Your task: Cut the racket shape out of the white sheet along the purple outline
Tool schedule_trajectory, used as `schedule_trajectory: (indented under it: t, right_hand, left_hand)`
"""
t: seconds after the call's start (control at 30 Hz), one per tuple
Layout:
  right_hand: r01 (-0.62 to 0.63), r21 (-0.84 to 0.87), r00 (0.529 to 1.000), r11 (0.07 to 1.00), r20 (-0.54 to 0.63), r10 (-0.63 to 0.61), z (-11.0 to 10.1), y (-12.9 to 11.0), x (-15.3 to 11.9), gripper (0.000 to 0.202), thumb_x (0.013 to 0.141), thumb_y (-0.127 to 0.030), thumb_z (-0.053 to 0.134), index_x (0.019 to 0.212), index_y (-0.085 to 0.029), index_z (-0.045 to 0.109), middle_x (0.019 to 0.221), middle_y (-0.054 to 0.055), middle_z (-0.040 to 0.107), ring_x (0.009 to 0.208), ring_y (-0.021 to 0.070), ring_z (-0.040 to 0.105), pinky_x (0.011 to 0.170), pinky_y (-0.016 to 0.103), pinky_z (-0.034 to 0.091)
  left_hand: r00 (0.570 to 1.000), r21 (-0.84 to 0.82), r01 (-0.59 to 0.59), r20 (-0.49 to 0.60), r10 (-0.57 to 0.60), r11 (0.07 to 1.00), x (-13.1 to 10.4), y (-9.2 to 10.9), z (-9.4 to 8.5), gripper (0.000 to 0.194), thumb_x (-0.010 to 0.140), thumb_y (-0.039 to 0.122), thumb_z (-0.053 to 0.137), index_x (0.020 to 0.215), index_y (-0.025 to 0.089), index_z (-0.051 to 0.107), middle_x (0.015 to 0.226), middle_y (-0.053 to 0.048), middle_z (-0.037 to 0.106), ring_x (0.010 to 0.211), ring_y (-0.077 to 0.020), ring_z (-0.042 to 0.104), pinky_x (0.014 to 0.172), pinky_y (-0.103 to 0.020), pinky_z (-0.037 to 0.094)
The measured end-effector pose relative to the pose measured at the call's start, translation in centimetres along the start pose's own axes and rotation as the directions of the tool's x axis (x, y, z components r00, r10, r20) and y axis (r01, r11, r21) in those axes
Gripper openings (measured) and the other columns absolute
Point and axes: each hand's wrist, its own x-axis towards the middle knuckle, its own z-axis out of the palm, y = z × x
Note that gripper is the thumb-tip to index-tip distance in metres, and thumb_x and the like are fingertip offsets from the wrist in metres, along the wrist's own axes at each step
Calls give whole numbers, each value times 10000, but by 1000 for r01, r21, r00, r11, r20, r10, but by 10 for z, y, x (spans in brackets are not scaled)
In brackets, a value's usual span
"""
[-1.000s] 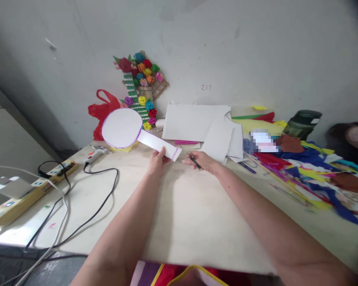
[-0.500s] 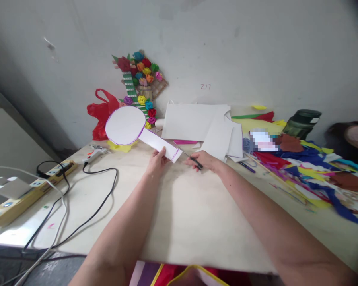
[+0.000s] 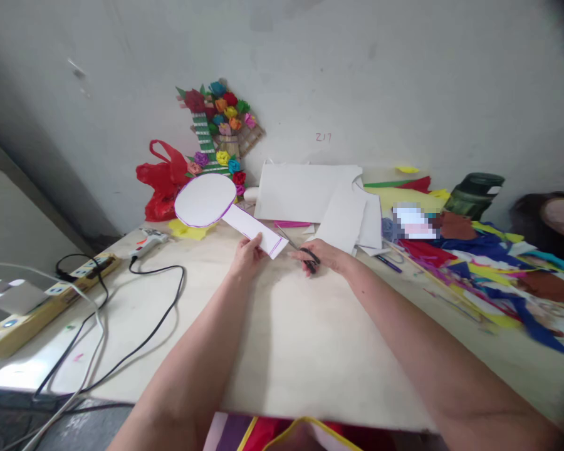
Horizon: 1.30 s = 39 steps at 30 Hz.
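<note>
Relative to white paddle cutout point(image 3: 205, 200): left hand point(image 3: 250, 252) grips its strip, scissors point(image 3: 309, 254) in right hand point(image 3: 323, 255) beside strip end.

Matt white paper point(image 3: 205, 200) — smooth, purple-edged.

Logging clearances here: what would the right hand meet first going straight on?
Likely the white paper cutout, at its handle end, held in the left hand; the scissors lead, though depth is unclear.

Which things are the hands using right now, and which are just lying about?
In use:
purple-edged white cutout, in the left hand
scissors, in the right hand

Lying about:
red plastic bag
yellow power strip
pen
green bottle
coloured scraps
</note>
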Motion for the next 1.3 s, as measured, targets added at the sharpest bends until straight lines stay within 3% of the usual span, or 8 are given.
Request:
schedule_trajectory:
  t: [0.27, 0.73, 1.3]
  right_hand:
    - [-22, -21, 998, 1000, 66, 24, -3, -3, -1, 442, 637, -567, 621, 643, -146, 488, 567, 27, 592, 437, 118, 568, 398, 197, 359]
    - [-74, -62, 997, 995, 31, 76, 1, -14, -7, 434, 625, -549, 644, 636, -153, 467, 519, 1, 542, 403, 93, 516, 394, 199, 359]
    - [-50, -54, 998, 997, 40, 53, 0, -12, -5, 413, 631, -526, 651, 644, -149, 484, 525, -3, 549, 403, 84, 509, 395, 195, 367]
  left_hand:
    - [1000, -22, 1, -18, -2, 1000, -2, 2, 3, 126, 716, 118, 607, 837, 118, 576, 780, -56, 667, 635, -141, 621, 549, -252, 526]
    - [1000, -2, 27, -6, -27, 1000, -2, 2, 3, 117, 712, 132, 618, 821, 108, 584, 769, -60, 667, 608, -137, 618, 544, -257, 529]
    - [999, 5, 32, -3, -32, 999, 1, 0, 0, 99, 721, 139, 607, 815, 110, 589, 763, -63, 668, 593, -141, 615, 530, -265, 532]
